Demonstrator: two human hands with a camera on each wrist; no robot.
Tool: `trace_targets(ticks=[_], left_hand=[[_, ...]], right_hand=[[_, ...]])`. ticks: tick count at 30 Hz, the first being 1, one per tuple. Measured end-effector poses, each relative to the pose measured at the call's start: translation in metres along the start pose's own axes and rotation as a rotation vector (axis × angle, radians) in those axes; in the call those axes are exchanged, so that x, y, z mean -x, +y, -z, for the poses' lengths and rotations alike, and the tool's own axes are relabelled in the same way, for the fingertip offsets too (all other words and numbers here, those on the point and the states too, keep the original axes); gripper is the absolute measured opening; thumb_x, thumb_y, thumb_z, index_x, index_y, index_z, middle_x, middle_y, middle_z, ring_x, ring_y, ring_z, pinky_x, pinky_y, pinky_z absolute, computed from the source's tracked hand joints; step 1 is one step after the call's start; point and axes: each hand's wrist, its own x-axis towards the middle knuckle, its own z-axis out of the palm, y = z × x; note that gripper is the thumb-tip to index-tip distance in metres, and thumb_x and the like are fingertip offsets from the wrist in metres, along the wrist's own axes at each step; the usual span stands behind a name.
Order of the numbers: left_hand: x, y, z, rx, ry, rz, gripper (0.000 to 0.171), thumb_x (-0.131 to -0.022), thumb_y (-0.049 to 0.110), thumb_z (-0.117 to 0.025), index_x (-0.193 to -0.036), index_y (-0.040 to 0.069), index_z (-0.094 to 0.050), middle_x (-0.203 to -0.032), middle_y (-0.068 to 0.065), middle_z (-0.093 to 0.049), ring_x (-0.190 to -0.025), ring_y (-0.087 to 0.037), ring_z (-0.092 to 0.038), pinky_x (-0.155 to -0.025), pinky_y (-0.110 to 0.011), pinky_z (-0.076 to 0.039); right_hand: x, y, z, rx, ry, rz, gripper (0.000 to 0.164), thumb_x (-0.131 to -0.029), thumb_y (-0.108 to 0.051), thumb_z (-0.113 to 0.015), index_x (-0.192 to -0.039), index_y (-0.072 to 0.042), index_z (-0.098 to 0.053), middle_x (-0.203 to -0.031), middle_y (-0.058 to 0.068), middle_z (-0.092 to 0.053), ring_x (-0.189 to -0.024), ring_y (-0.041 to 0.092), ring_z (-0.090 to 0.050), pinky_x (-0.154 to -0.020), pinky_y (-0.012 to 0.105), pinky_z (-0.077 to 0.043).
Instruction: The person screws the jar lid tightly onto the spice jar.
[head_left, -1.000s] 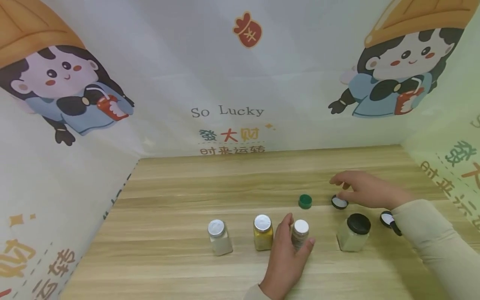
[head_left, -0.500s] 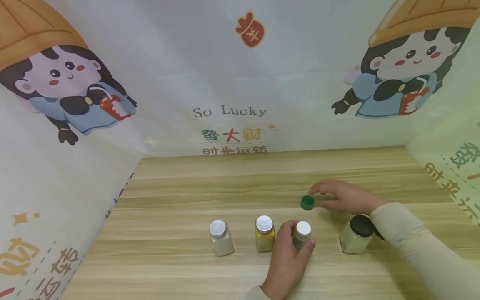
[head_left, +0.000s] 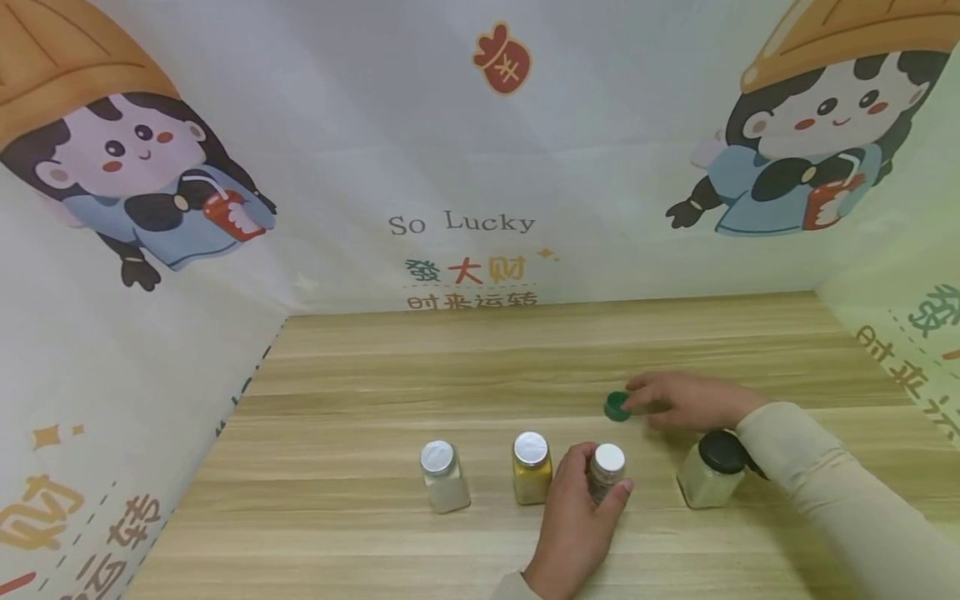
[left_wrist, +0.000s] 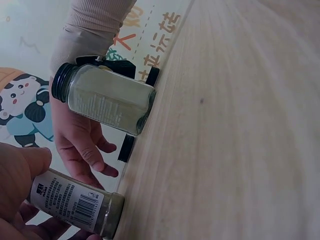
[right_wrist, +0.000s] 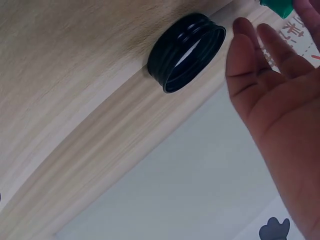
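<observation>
Head view: the left hand, low and right of centre, is clamped round the bottle, which stands upright on the table, white top uppermost; the right hand, apart from the left and at right of centre, has its fingers loosely parted at the right edge of the green cap; contact there cannot be told; the black-lidded jar stands below the right wrist; the yellow jar and pale jar stand left of the bottle; right wrist view: a black cap lies upper centre.
</observation>
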Motion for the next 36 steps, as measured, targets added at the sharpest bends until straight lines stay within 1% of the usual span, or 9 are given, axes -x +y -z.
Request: trace_targets(ticks=[3, 7, 10, 14, 18, 21, 24, 29, 36], left_hand=[[0.0, 0.0, 0.0, 0.003, 0.006, -0.021, 0.042, -0.092, 0.024, -0.074, -0.126, 0.01, -0.054, -0.119, 0.002, -0.058, -0.118, -0.017, -0.054, -0.103, -0.043, -0.044], [0.0, 0.0, 0.001, 0.002, 0.01, -0.032, 0.041, -0.091, 0.022, -0.075, -0.124, 0.01, -0.054, -0.118, 0.002, -0.059, -0.117, -0.016, -0.055, -0.102, -0.042, -0.044], [0.0, -0.001, 0.002, 0.006, -0.006, -0.028, 0.04, -0.091, 0.02, -0.074, -0.124, 0.011, -0.055, -0.118, 0.002, -0.06, -0.117, -0.016, -0.055, -0.102, -0.041, -0.045], [-0.001, -0.002, 0.002, 0.008, -0.026, -0.025, 0.038, -0.092, 0.019, -0.073, -0.124, 0.011, -0.055, -0.118, 0.002, -0.06, -0.116, -0.015, -0.055, -0.101, -0.041, -0.045], [-0.001, -0.001, 0.002, -0.01, -0.025, -0.026, 0.037, -0.092, 0.018, -0.073, -0.123, 0.011, -0.054, -0.118, 0.0, -0.06, -0.116, -0.016, -0.056, -0.101, -0.042, -0.045], [0.0, 0.0, 0.002, -0.026, -0.025, -0.019, 0.037, -0.092, 0.018, -0.072, -0.123, 0.011, -0.054, -0.119, -0.001, -0.06, -0.117, -0.018, -0.056, -0.101, -0.043, -0.045], [0.001, 0.001, 0.002, -0.034, -0.021, -0.016, 0.036, -0.092, 0.018, -0.072, -0.123, 0.011, -0.053, -0.119, -0.001, -0.06, -0.118, -0.018, -0.055, -0.102, -0.043, -0.045], [0.002, 0.001, 0.003, -0.038, -0.023, -0.014, 0.036, -0.092, 0.017, -0.072, -0.123, 0.01, -0.053, -0.119, -0.002, -0.06, -0.117, -0.019, -0.056, -0.101, -0.043, -0.045], [0.002, 0.002, 0.002, -0.062, -0.006, -0.022, 0.036, -0.092, 0.017, -0.072, -0.122, 0.009, -0.053, -0.117, -0.003, -0.061, -0.115, -0.02, -0.058, -0.1, -0.042, -0.046]], right_hand=[[0.0, 0.002, -0.001, 0.005, 0.008, 0.011, 0.026, -0.094, -0.013, -0.066, -0.119, -0.006, -0.069, -0.131, 0.021, -0.057, -0.121, 0.044, -0.052, -0.099, 0.06, -0.042], [0.0, 0.005, -0.002, -0.007, 0.024, 0.03, 0.013, -0.091, -0.011, -0.068, -0.105, -0.009, -0.069, -0.116, 0.007, -0.063, -0.109, 0.031, -0.06, -0.093, 0.051, -0.048], [0.0, 0.004, -0.001, -0.033, 0.022, -0.009, 0.007, -0.09, -0.013, -0.071, -0.095, -0.012, -0.066, -0.103, -0.001, -0.063, -0.095, 0.019, -0.059, -0.083, 0.04, -0.05], [0.001, 0.001, 0.001, -0.061, 0.025, -0.077, 0.017, -0.088, -0.018, -0.075, -0.082, -0.015, -0.059, -0.083, -0.008, -0.055, -0.075, 0.009, -0.05, -0.067, 0.028, -0.044], [0.002, 0.0, 0.002, -0.052, 0.037, -0.092, 0.024, -0.088, -0.016, -0.074, -0.076, -0.016, -0.054, -0.073, -0.01, -0.049, -0.067, 0.007, -0.045, -0.06, 0.025, -0.039], [0.002, 0.001, 0.002, -0.04, 0.054, -0.107, 0.022, -0.088, -0.015, -0.074, -0.079, -0.016, -0.054, -0.073, -0.01, -0.05, -0.066, 0.007, -0.045, -0.059, 0.025, -0.039], [0.003, 0.002, 0.003, -0.052, 0.07, -0.148, 0.018, -0.087, -0.013, -0.073, -0.092, -0.012, -0.056, -0.081, -0.006, -0.057, -0.072, 0.01, -0.052, -0.063, 0.028, -0.044], [0.007, 0.004, 0.005, -0.052, 0.081, -0.202, 0.038, -0.087, -0.014, -0.069, -0.121, 0.0, -0.058, -0.106, 0.007, -0.067, -0.093, 0.021, -0.062, -0.079, 0.041, -0.052], [0.018, 0.009, 0.011, -0.01, 0.143, -0.173, 0.024, -0.085, -0.011, -0.069, -0.108, -0.008, -0.064, -0.097, -0.004, -0.062, -0.088, 0.015, -0.057, -0.076, 0.036, -0.049]])
